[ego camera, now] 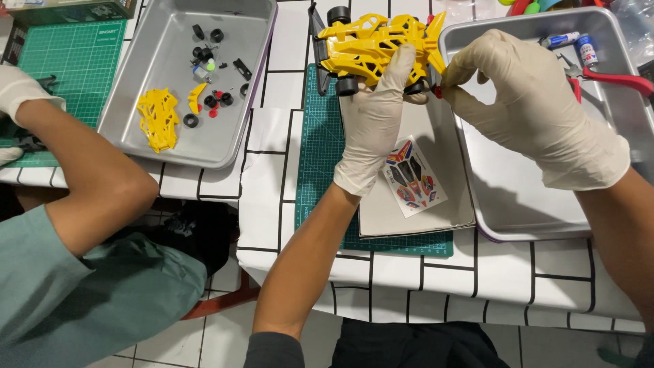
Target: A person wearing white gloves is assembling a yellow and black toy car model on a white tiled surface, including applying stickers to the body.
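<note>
A yellow toy car body (371, 48) with black wheels is held up over the green cutting mat (315, 157). My left hand (373, 123), in a white glove, grips it from below. My right hand (528, 102), also gloved, pinches a small red part (438, 92) at the car's right end. Under my hands lies a sticker sheet (412, 178) on a grey board (415, 215).
A metal tray (497, 204) on the right holds red-handled pliers (616, 80) and small tubes. Another tray (170, 150) on the left holds a yellow frame (158, 119) and small black parts. A co-worker's arm (88, 170) reaches over a second green mat (75, 61).
</note>
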